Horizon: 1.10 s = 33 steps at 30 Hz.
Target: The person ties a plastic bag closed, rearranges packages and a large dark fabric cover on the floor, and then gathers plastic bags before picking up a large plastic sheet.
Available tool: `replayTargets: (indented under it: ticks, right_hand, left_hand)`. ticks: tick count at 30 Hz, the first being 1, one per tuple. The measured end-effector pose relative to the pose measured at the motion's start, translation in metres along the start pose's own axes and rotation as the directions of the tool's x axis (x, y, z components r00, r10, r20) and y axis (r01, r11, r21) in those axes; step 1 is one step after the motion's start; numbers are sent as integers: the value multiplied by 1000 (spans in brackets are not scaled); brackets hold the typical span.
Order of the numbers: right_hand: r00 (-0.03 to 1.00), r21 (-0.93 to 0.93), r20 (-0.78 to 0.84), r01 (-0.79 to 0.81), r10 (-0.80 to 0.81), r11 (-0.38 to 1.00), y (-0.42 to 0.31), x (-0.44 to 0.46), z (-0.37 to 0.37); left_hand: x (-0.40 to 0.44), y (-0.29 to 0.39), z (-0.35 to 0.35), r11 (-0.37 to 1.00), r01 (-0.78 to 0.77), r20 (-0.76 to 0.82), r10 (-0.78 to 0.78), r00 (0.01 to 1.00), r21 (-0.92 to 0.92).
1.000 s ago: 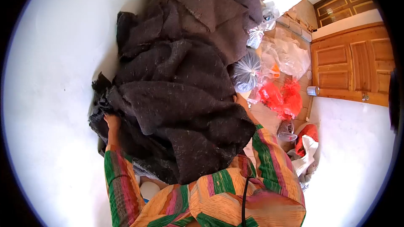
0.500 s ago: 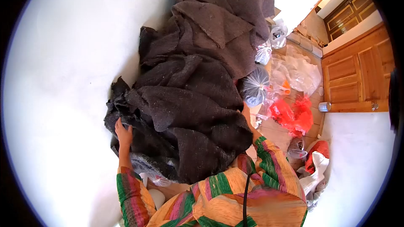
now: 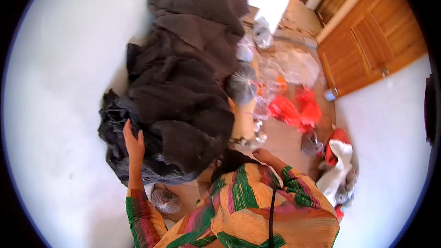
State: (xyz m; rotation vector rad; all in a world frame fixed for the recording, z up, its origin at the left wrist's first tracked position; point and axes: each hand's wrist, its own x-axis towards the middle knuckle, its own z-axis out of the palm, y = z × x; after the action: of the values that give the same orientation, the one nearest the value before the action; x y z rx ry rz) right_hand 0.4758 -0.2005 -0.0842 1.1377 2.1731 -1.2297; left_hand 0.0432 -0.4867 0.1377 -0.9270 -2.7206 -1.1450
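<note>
A heap of dark brown-black woolly blankets [image 3: 193,96] lies along the white wall, with rumpled folds. My left hand [image 3: 134,146] rests on its near left edge, thumb and fingers apart, over a frayed black part. My right hand [image 3: 263,155] is off the heap, low on the right in front of my body. Its fingers look curled in; blur hides whatever may be in them. Blurred black cloth [image 3: 236,160] shows between that hand and the heap, and I cannot tell whether the hand touches it.
Right of the heap sit a tied dark plastic bag [image 3: 243,84], red plastic bags [image 3: 298,111] and clear plastic sheeting [image 3: 297,66]. A wooden door [image 3: 372,41] stands beyond, with a can [image 3: 330,94] beside it. Near the right wall is a white sack [image 3: 337,167]. Another clear bag [image 3: 165,200] lies below the heap.
My right hand has come away from the blanket's right edge, back toward my body. The left hand stays at the left edge with fingers straighter. The view has shifted, showing more floor.
</note>
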Motion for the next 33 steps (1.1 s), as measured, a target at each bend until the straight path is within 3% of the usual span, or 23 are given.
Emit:
replayTargets:
  ticks: [4, 7, 8, 10, 12, 16, 18, 20, 22, 23, 24, 25, 26, 28, 29, 30, 31, 33]
  right_hand:
    - [999, -13, -8, 33, -33, 999, 22, -44, -1]
    - [998, -77, -44, 45, -49, 996, 38, -46, -7]
    - [998, -57, -54, 29, -32, 998, 42, -42, -15]
    - [987, 45, -81, 146, -142, 988, 47, -44, -29]
    - [985, 188, -120, 145, -123, 971, 61, -48, -43]
    - [992, 419, -109, 106, -66, 902, 123, -68, -88]
    - [989, 323, -133, 109, -69, 940, 188, -76, -106]
    - [979, 695, -102, -56, 176, 717, 240, -94, -139]
    - [940, 834, -3, -185, 341, 519, 325, -102, -164]
    - [927, 892, -16, -156, 376, 424, 360, -114, -177]
    - [912, 938, -29, -117, 410, 327, 395, -127, -189]
    - [966, 992, -27, -5, 258, 123, 473, -125, -174]
    - [995, 993, -24, 36, 100, -113, 553, -123, -158]
    - [963, 867, -203, 95, -174, -488, 577, -138, -184]
    - [963, 869, -193, 80, -186, -489, 560, -143, -201]
    - [961, 966, -76, 137, 265, -220, 530, -152, -220]
    - [736, 996, -83, 54, 671, 64, 497, -158, -235]
    - [755, 992, -116, 57, 645, 113, 450, -160, -246]
  left_hand:
    - [-12, 139, 6, 949, -311, 118, 315, 942, -56]
    - [-40, 200, 44, 881, -442, 382, 471, 795, -167]
    - [-51, 207, 61, 887, -418, 533, 455, 714, -197]
    - [-71, 207, 95, 833, -488, 766, 485, 422, -259]
    - [-100, 211, 132, 889, -408, 880, 352, 318, -208]
    - [-146, 246, 206, 884, -336, 858, 425, 288, -326]
    - [-171, 254, 245, 855, -428, 894, 405, 193, -294]
    - [-177, 288, 278, 874, -397, 921, 360, 147, -278]
    - [-183, 326, 313, 888, -387, 926, 334, 173, -248]
    - [-183, 347, 327, 898, -371, 933, 316, 171, -236]
    - [-182, 370, 336, 914, -330, 915, 324, 241, -237]
    - [-181, 388, 342, 926, -292, 890, 329, 315, -239]
    - [-182, 401, 346, 934, -282, 895, 309, 321, -222]
    - [-182, 417, 349, 951, -221, 885, 288, 365, -218]
    - [-185, 417, 351, 955, -217, 886, 274, 373, -204]
    - [-189, 413, 352, 958, -222, 909, 247, 337, -179]
    - [-193, 410, 352, 961, -229, 928, 223, 298, -157]
    - [-197, 408, 351, 971, -201, 935, 187, 303, -129]
